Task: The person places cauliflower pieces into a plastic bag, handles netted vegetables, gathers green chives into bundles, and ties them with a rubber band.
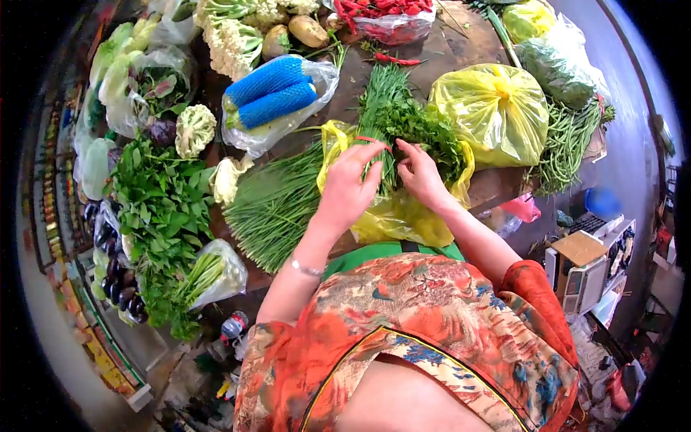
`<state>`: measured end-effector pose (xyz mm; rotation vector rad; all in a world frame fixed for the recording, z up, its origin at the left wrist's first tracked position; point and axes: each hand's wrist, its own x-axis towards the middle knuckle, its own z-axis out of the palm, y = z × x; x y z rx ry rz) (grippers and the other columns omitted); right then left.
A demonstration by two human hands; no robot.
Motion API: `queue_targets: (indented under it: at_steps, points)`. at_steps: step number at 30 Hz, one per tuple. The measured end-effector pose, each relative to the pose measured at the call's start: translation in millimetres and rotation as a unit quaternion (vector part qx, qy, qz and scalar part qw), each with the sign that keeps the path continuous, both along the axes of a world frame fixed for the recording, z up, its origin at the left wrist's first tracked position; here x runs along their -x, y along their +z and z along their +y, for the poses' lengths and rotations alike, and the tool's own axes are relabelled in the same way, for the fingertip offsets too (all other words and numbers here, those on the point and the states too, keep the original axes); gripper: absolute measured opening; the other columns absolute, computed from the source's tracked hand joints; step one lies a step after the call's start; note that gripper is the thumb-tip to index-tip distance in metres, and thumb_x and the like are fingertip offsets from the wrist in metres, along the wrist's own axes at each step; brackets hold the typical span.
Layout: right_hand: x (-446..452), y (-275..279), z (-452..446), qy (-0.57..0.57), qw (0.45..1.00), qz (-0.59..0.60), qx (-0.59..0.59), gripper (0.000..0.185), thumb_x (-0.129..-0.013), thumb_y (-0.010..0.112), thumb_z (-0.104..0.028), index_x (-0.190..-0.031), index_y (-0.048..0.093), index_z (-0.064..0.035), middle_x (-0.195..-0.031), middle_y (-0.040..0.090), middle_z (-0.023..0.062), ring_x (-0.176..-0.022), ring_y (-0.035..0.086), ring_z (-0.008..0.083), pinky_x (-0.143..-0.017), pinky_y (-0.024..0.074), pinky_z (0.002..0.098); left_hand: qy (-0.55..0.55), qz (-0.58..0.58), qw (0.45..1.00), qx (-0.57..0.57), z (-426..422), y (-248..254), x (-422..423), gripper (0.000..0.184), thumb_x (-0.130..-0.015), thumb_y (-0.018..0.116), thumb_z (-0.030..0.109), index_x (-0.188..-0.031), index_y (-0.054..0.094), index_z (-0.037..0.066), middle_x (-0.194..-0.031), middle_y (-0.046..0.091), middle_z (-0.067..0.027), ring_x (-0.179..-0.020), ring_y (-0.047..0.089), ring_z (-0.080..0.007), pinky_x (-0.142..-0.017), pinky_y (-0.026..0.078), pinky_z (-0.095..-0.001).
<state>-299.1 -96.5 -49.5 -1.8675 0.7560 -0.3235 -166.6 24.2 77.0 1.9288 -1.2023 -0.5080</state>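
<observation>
A bundle of slender green chives (pixel 387 90) lies in front of me, with a red tie (pixel 374 140) across it. My left hand (pixel 351 180) is closed at the tie, its fingertips on the red strip. Close by on the right, my right hand (pixel 421 174) has thumb and index finger drawn together over the chives. Whatever is between those fingers is too small to make out. Leafy green herbs (pixel 439 133) sit beside the bundle. An opened yellow plastic bag (pixel 403 222) spreads beneath and around both. More loose chives (pixel 277 205) lie to the left.
On the table (pixel 461 43) stand a knotted yellow bag (pixel 493 115), long beans (pixel 572 144), red chillies (pixel 381 18), potatoes (pixel 309 31), cauliflower (pixel 230 43) and blue-netted vegetables (pixel 277 93). Leafy greens (pixel 158 198) and eggplants (pixel 119 281) fill the left side. A small cabinet (pixel 586 270) is at right.
</observation>
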Motion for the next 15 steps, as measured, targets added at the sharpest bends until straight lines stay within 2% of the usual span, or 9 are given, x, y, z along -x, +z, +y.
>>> queue_targets:
  at_steps: [1, 2, 5, 6, 7, 9, 11, 13, 15]
  points:
    - [1, -3, -1, 0.005, 1.000, -0.006, 0.012, 0.051, -0.086, 0.059, -0.003, -0.136, 0.052, 0.0009, -0.096, 0.062, 0.0176, -0.080, 0.062, 0.0221, -0.077, 0.0510, 0.0325, 0.005, 0.002, 1.000, -0.014, -12, -15, -1, 0.037, -0.086, 0.065, 0.010, -0.122, 0.061, 0.002, -0.111, 0.064, -0.0178, -0.109, 0.060, -0.0354, -0.095, 0.047, -0.0422]
    - [1, -6, -5, 0.011, 0.999, 0.012, -0.039, 0.053, -0.087, 0.057, -0.002, -0.139, 0.048, 0.0018, -0.104, 0.065, 0.0179, -0.086, 0.064, 0.0191, -0.080, 0.0513, 0.0314, 0.009, 0.003, 1.000, -0.026, -22, -33, -6, 0.039, -0.087, 0.065, 0.011, -0.125, 0.059, 0.001, -0.115, 0.064, -0.0197, -0.113, 0.059, -0.0363, -0.098, 0.046, -0.0419]
    - [1, -17, -10, 0.000, 0.998, 0.004, -0.065, 0.053, -0.088, 0.055, -0.001, -0.141, 0.046, 0.0038, -0.117, 0.066, 0.0183, -0.094, 0.065, 0.0181, -0.084, 0.0517, 0.0310, 0.094, -0.072, 0.973, -0.199, -38, -77, -21, 0.080, -0.083, 0.074, 0.033, -0.143, 0.039, -0.006, -0.126, 0.058, -0.0270, -0.120, 0.056, -0.0383, -0.103, 0.044, -0.0417]
    - [0, -20, -11, -0.003, 0.995, 0.014, -0.096, 0.053, -0.088, 0.053, 0.000, -0.140, 0.045, 0.0060, -0.125, 0.064, 0.0184, -0.099, 0.066, 0.0191, -0.089, 0.0512, 0.0315, 0.111, -0.064, 0.963, -0.236, -37, -94, -26, 0.101, -0.075, 0.078, 0.047, -0.150, 0.030, 0.000, -0.126, 0.059, -0.0255, -0.117, 0.057, -0.0399, -0.101, 0.046, -0.0441]
    - [0, -22, -12, -0.006, 0.995, 0.013, -0.099, 0.053, -0.088, 0.053, 0.000, -0.140, 0.045, 0.0060, -0.125, 0.064, 0.0184, -0.099, 0.066, 0.0191, -0.089, 0.0512, 0.0315, 0.108, -0.066, 0.963, -0.238, -38, -97, -30, 0.101, -0.075, 0.078, 0.047, -0.150, 0.030, 0.000, -0.126, 0.059, -0.0255, -0.117, 0.057, -0.0399, -0.101, 0.046, -0.0441]
    - [0, -27, -13, -0.025, 0.985, -0.016, -0.172, 0.054, -0.086, 0.056, -0.009, -0.138, 0.049, 0.0048, -0.131, 0.058, 0.0278, -0.122, 0.058, 0.0355, -0.103, 0.0446, 0.0386, 0.111, 0.007, 0.953, -0.282, -42, -96, -34, 0.112, -0.069, 0.081, 0.053, -0.152, 0.027, 0.001, -0.131, 0.057, -0.0269, -0.121, 0.057, -0.0379, -0.102, 0.046, -0.0423]
    - [0, -30, -13, -0.027, 0.987, -0.013, -0.155, 0.054, -0.086, 0.057, -0.009, -0.138, 0.049, 0.0045, -0.126, 0.061, 0.0267, -0.115, 0.061, 0.0339, -0.099, 0.0467, 0.0384, 0.101, 0.016, 0.939, -0.328, -47, -86, -33, 0.110, -0.067, 0.081, 0.048, -0.151, 0.030, -0.001, -0.131, 0.057, -0.0285, -0.120, 0.059, -0.0364, -0.101, 0.047, -0.0411]
    - [-2, -23, -16, -0.027, 0.991, -0.012, -0.132, 0.055, -0.086, 0.059, -0.010, -0.138, 0.049, 0.0042, -0.121, 0.064, 0.0256, -0.108, 0.064, 0.0322, -0.095, 0.0487, 0.0382, 0.107, 0.055, 0.964, -0.236, -44, -95, -41, 0.100, -0.069, 0.079, 0.042, -0.147, 0.037, -0.004, -0.130, 0.058, -0.0296, -0.120, 0.059, -0.0358, -0.101, 0.048, -0.0403]
    - [-1, -11, -18, -0.008, 0.983, 0.044, -0.177, 0.057, -0.087, 0.057, -0.002, -0.142, 0.045, 0.0049, -0.126, 0.064, 0.0158, -0.096, 0.065, 0.0172, -0.087, 0.0513, 0.0299, 0.131, 0.079, 0.973, -0.174, -32, -106, -49, 0.083, -0.073, 0.075, 0.027, -0.141, 0.044, -0.007, -0.134, 0.058, -0.0252, -0.123, 0.059, -0.0288, -0.104, 0.045, -0.0352]
